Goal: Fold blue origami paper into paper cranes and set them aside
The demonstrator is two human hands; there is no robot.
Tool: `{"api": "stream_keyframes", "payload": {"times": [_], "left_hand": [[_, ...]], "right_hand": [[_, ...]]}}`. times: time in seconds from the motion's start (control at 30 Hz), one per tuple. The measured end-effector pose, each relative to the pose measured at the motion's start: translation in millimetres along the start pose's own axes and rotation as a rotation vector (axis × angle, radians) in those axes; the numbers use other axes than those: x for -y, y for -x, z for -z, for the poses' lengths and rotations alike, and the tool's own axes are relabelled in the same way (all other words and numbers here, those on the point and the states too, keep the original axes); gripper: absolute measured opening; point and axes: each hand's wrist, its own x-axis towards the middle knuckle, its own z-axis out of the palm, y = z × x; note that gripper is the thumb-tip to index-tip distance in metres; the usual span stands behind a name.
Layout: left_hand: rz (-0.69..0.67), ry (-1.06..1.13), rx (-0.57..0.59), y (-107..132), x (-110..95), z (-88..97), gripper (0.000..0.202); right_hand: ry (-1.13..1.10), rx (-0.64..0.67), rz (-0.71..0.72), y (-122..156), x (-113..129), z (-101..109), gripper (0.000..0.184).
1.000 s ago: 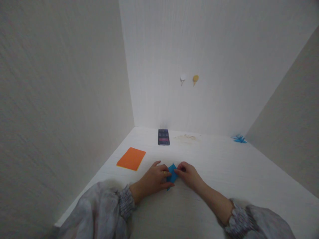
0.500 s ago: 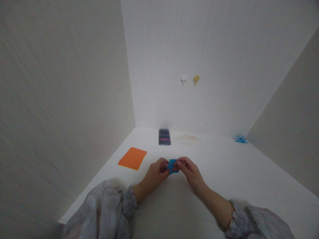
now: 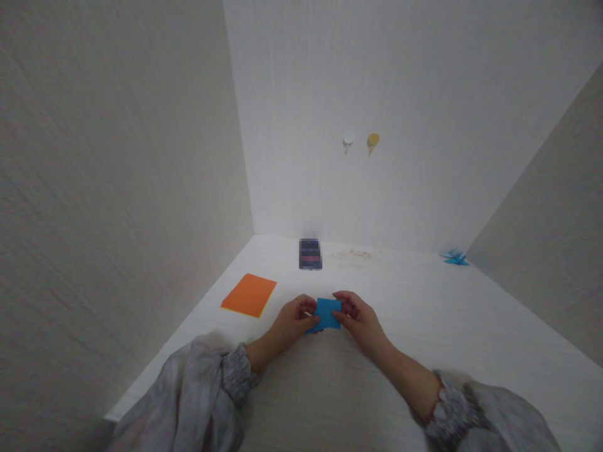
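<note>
A small piece of folded blue origami paper (image 3: 326,312) is held between my two hands, close to the white tabletop. My left hand (image 3: 298,317) pinches its left side, thumb on the front face and fingers behind. At the right edge my right hand (image 3: 357,316) grips it with the thumb across the face. The paper's front looks like a nearly square flat panel, and a blue corner pokes out at its lower left. What lies behind the panel is hidden by it and by my fingers.
Orange paper (image 3: 249,295) with a yellow edge lies left of my hands. A dark, pixelated object (image 3: 310,254) stands at the back. Folded blue paper pieces (image 3: 456,257) sit in the far right corner. A white hook (image 3: 348,139) and a yellow hook (image 3: 373,140) are on the wall.
The blue paper now shows a wider, flat face between my hands; before, my fingers covered more of it. My right fingers have shifted to its right edge.
</note>
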Motion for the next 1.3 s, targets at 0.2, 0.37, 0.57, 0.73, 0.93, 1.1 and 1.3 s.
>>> {"api": "stream_keyframes", "payload": {"times": [0.2,0.37,0.57,0.73,0.93,1.1,1.3], "left_hand": [[-0.040,-0.067,-0.026,0,-2,0.0,0.025],[-0.023,-0.142,-0.073,-1,1,2.1,0.021],[-0.010,-0.149,-0.044,-2,4,4.3,0.023],[-0.007,-0.148,-0.028,-3,6,6.2,0.020],[-0.094,-0.563,-0.043,2,1,8.8,0.013],[-0.227,-0.801,0.037,5,-10,8.6,0.016],[-0.274,-0.896,0.132,6,-16,8.9,0.019]], "right_hand": [[0.020,-0.031,0.052,1,1,1,0.030],[0.084,0.016,0.007,1,3,-1,0.024],[0.107,0.035,-0.015,1,2,-1,0.022],[0.117,0.045,-0.010,0,-2,-2,0.010],[0.265,0.133,-0.067,2,0,-2,0.008],[0.593,0.186,0.073,0,4,2,0.010],[0.615,0.283,0.154,-5,2,10,0.012]]}}
